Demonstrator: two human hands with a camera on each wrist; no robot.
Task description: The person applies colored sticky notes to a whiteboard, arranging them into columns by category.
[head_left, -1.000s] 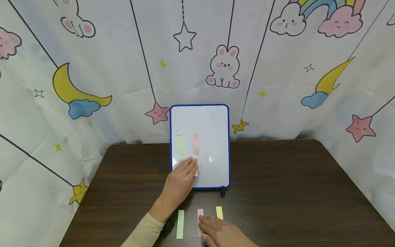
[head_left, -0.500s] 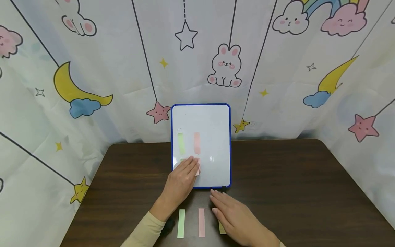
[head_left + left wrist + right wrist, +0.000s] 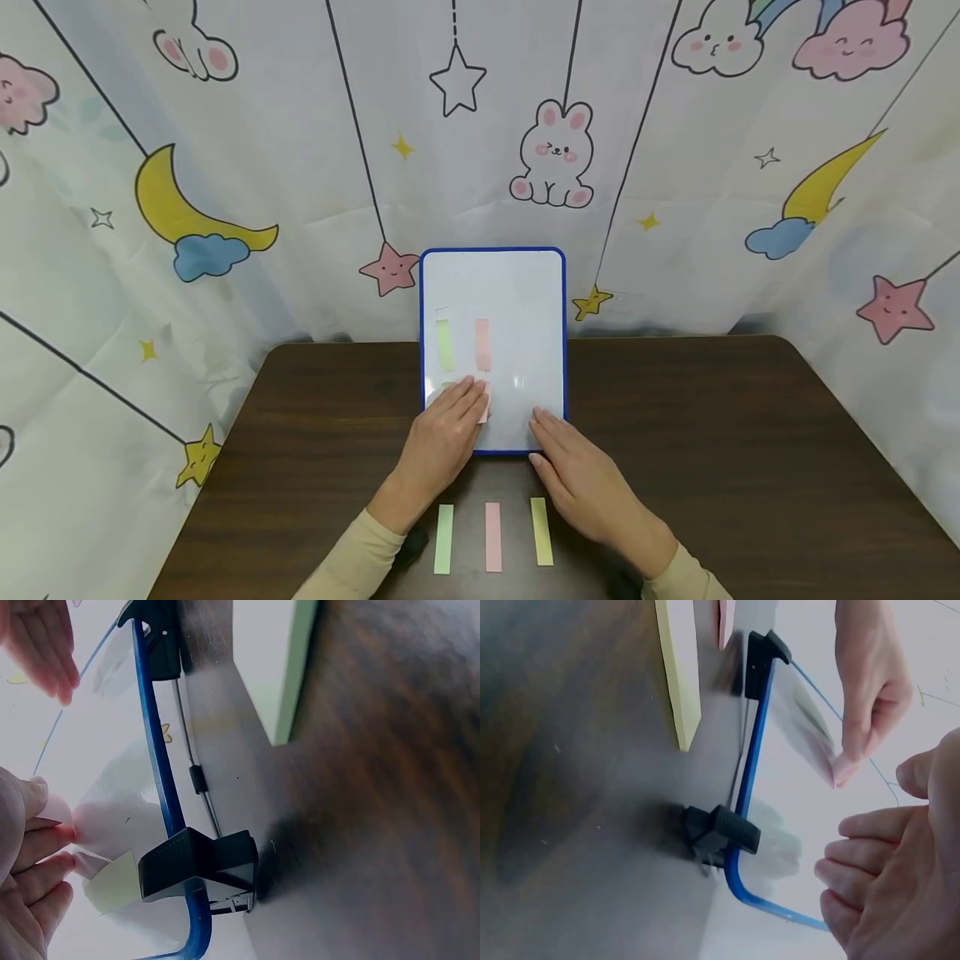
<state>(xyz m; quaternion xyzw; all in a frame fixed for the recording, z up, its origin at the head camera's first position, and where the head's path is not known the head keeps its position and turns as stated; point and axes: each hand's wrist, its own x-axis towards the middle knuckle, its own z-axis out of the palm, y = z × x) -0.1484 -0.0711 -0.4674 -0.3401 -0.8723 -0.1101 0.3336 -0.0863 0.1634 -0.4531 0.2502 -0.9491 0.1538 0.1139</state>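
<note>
A whiteboard (image 3: 525,308) with a blue frame stands tilted back on the table. High on its left half are a green sticky note strip (image 3: 445,345) and a pink strip (image 3: 482,344). My left hand (image 3: 444,433) pinches another pink sticky note (image 3: 54,808) against the lower left of the board, partly hiding it. A second green strip (image 3: 112,885) shows low on the board in the left wrist view. At the board's lower right corner, my right hand (image 3: 581,475) has straight fingers and holds nothing.
In front of the board lie a green sticky note pad (image 3: 444,540), a pink pad (image 3: 492,537) and a yellow pad (image 3: 542,532), in a row. Black feet (image 3: 195,864) support the board's lower edge. A patterned curtain (image 3: 315,167) hangs behind the brown table (image 3: 712,450).
My right hand has left the pink pad, passed over the yellow pad and moved up to the board's lower right corner. The left hand stays at the board.
</note>
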